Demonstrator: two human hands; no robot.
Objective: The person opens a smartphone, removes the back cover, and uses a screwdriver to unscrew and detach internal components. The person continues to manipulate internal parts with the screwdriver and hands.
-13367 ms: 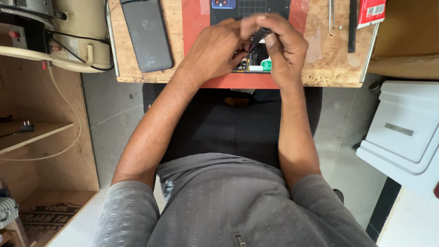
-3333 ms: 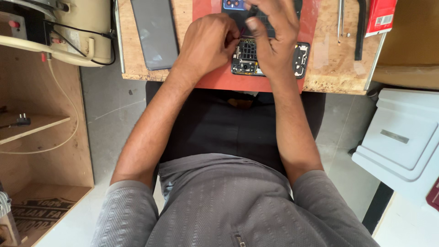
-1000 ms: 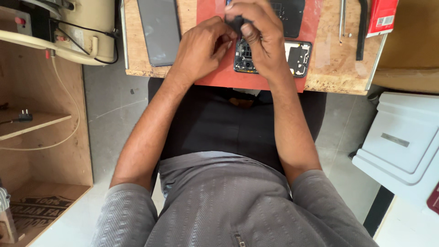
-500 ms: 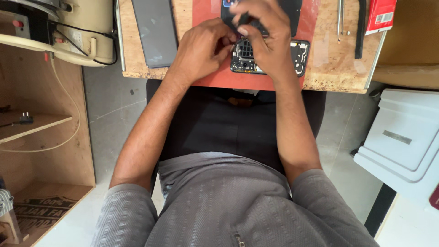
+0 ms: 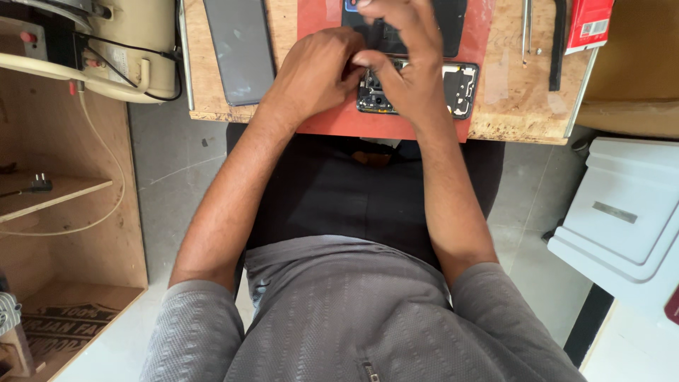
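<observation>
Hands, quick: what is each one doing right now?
Left hand: curled shut beside the opened black phone with bare circuit parts; what it pinches cannot be told.
Right hand: fingers bent down on that phone; grip cannot be told.

Your wooden bench [image 5: 509, 85] carried a red mat [image 5: 332, 124] under your hands, a grey panel [image 5: 239, 49] left of them, tweezers [image 5: 527, 28] right.

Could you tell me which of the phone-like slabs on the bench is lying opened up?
The opened phone under both hands, on the red mat; the grey slab at left lies closed.
</observation>
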